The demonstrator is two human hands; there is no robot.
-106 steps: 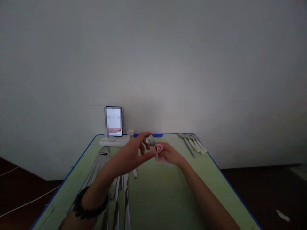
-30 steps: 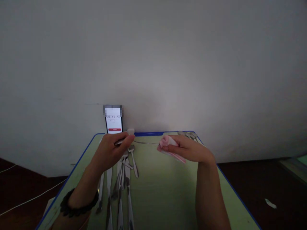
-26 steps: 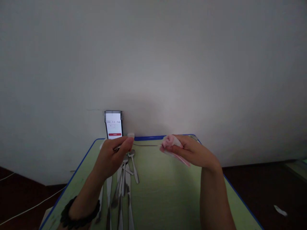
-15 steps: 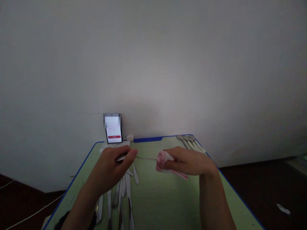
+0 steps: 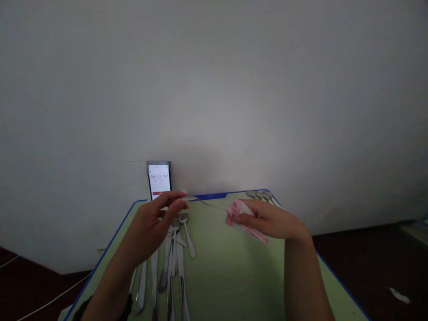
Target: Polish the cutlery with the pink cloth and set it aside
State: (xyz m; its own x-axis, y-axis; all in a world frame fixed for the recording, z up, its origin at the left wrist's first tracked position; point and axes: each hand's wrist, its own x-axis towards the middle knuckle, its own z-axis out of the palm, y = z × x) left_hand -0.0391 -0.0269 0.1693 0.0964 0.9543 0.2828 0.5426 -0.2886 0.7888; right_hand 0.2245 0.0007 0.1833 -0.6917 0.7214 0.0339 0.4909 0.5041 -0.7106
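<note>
My left hand (image 5: 150, 225) pinches the wider head end of a metal spoon (image 5: 209, 204) between thumb and fingers; the fingertips partly hide that end. The thin handle runs right, slightly downward, into a pink-and-white cloth (image 5: 238, 212). My right hand (image 5: 270, 218) is closed around this cloth, which wraps the handle's far end. Both hands are held above the table. Below and beside my left hand lies a loose group of cutlery, with a small spoon (image 5: 188, 236) at its right side and several table knives (image 5: 182, 285) nearer me.
The pale green table (image 5: 230, 276) has a blue edge and stands against a grey wall. A phone (image 5: 159, 180) showing a timer leans upright at the back left. Several spoons (image 5: 259, 195) lie at the back right corner, partly behind my right hand. A white cable (image 5: 53, 303) runs along the left floor.
Both hands have risen a little, the left turning so the spoon's head end points up and away. The cloth has slid slightly right, towards the handle's end.
</note>
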